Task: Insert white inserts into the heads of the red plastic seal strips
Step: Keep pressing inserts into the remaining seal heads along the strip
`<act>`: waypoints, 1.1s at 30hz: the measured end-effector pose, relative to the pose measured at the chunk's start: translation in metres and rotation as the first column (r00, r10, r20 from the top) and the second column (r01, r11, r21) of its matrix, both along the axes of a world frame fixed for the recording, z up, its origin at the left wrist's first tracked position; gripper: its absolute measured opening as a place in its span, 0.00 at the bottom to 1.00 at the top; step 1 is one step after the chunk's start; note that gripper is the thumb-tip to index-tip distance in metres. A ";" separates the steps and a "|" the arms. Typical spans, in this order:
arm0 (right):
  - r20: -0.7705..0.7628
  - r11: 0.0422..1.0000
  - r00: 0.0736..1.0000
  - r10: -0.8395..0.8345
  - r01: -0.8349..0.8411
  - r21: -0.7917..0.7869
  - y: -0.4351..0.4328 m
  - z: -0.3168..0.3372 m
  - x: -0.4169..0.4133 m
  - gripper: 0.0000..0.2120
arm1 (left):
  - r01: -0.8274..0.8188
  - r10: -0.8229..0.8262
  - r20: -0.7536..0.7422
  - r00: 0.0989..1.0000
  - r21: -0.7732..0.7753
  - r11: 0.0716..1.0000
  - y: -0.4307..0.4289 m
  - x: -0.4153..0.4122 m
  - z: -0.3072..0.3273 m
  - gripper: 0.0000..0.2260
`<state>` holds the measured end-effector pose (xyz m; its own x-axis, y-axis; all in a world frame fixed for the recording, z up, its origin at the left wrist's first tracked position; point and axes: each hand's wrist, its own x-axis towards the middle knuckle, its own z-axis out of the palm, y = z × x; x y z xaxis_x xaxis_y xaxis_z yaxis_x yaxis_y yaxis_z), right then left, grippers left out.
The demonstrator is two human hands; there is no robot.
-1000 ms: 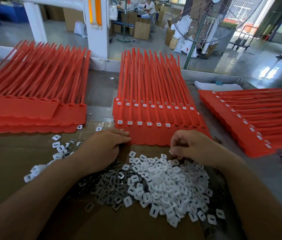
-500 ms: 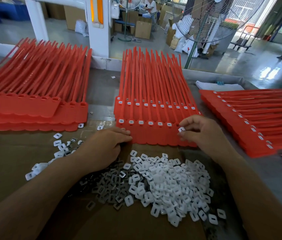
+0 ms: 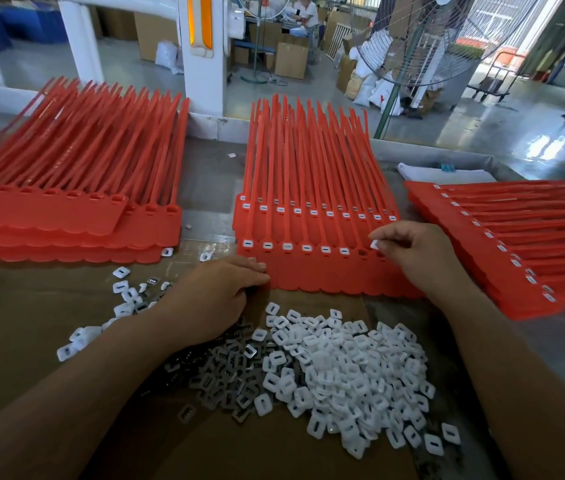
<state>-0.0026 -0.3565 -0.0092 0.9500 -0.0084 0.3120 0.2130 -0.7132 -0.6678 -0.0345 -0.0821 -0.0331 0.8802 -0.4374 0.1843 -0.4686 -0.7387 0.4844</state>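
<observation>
A stack of red seal strips [image 3: 312, 188] lies in the middle of the table, heads toward me. The front row of heads [image 3: 294, 247] holds white inserts in its left sockets; an empty socket [image 3: 362, 252] shows beside the filled ones. My right hand [image 3: 409, 252] pinches one white insert [image 3: 375, 244] just right of that socket, over the row's right end. My left hand [image 3: 215, 299] rests on the cardboard, its fingertips against the front edge of the stack's left corner. A heap of loose white inserts [image 3: 350, 372] lies in front of me.
Red strips without inserts [image 3: 66, 209] are stacked at the left; a stack with inserts fitted [image 3: 516, 244] lies at the right. Grey metal clips [image 3: 225, 379] sit left of the white heap on brown cardboard [image 3: 31, 334]. A fan and a white pillar stand beyond the table.
My right hand picked an insert from the heap and carried it up to the front row of heads. My left hand stayed in place.
</observation>
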 end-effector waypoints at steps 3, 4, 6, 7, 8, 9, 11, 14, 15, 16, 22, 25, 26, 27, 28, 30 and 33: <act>-0.047 1.000 0.999 -0.009 0.008 -0.024 0.003 -0.005 0.007 0.10 | 0.001 -0.001 0.003 1.000 -0.003 1.000 0.000 0.000 0.000 0.23; -0.054 1.000 0.998 -0.007 0.005 -0.030 0.004 -0.008 0.009 0.10 | 0.003 -0.003 0.000 1.000 -0.005 1.000 0.000 0.000 0.000 0.23; -0.074 1.000 0.997 -0.003 0.001 -0.030 0.004 -0.011 0.009 0.10 | 0.005 -0.005 -0.010 1.000 -0.002 1.000 0.000 0.000 0.000 0.23; -0.085 1.000 0.996 -0.002 0.000 -0.028 0.004 -0.011 0.010 0.10 | 0.007 -0.007 -0.014 1.000 0.000 1.000 0.000 0.000 0.000 0.22; -0.097 1.000 0.995 0.000 -0.003 -0.030 0.004 -0.011 0.010 0.10 | 0.011 -0.011 -0.016 1.000 0.002 1.000 0.000 0.001 0.000 0.23; -0.112 0.999 0.994 0.004 -0.008 -0.039 0.004 -0.011 0.011 0.09 | 0.014 -0.014 -0.018 1.000 0.002 1.000 0.000 0.001 0.000 0.23; -0.138 0.997 0.990 0.011 -0.022 -0.079 0.006 -0.010 0.012 0.08 | 0.014 -0.014 -0.021 1.000 0.000 1.000 0.000 0.001 0.000 0.23; -0.150 0.990 0.989 0.009 -0.030 -0.138 0.008 -0.009 0.012 0.08 | 0.011 -0.011 -0.027 1.000 -0.002 1.000 0.001 0.000 0.000 0.23; -0.147 0.992 0.989 0.001 -0.020 -0.127 0.008 -0.010 0.012 0.07 | 0.014 -0.014 -0.029 0.999 -0.005 1.000 0.001 -0.001 0.001 0.23; -0.147 0.995 0.989 -0.010 -0.005 -0.102 0.008 -0.010 0.012 0.07 | 0.015 -0.015 -0.029 0.999 -0.006 1.000 0.001 -0.001 0.001 0.23; -0.157 0.998 0.986 -0.058 0.061 0.014 0.006 -0.013 0.009 0.06 | 0.015 -0.015 -0.038 0.999 -0.015 1.000 0.001 -0.002 0.001 0.23; -0.148 0.998 0.987 -0.056 0.060 0.027 0.006 -0.014 0.008 0.10 | 0.011 -0.012 -0.046 0.999 -0.012 1.000 0.000 -0.002 0.002 0.23; -0.147 0.998 0.987 -0.057 0.061 0.022 0.007 -0.014 0.009 0.10 | 0.012 -0.012 -0.048 0.999 -0.012 1.000 0.000 -0.002 0.002 0.23; -0.146 0.998 0.987 -0.058 0.062 0.018 0.008 -0.015 0.010 0.11 | 0.012 -0.013 -0.050 0.999 -0.014 1.000 0.000 -0.002 0.002 0.23; -0.147 0.998 0.987 -0.061 0.063 0.015 0.008 -0.015 0.011 0.11 | 0.011 -0.011 -0.049 0.999 -0.014 1.000 0.000 -0.002 0.002 0.23; -0.156 0.998 0.985 -0.067 0.068 0.001 0.008 -0.015 0.012 0.11 | 0.007 -0.008 -0.044 0.999 -0.012 1.000 0.000 -0.002 0.002 0.22; -0.173 0.997 0.982 -0.072 0.071 -0.013 0.007 -0.014 0.013 0.11 | 0.006 -0.006 -0.036 0.999 -0.009 1.000 0.001 -0.002 0.001 0.23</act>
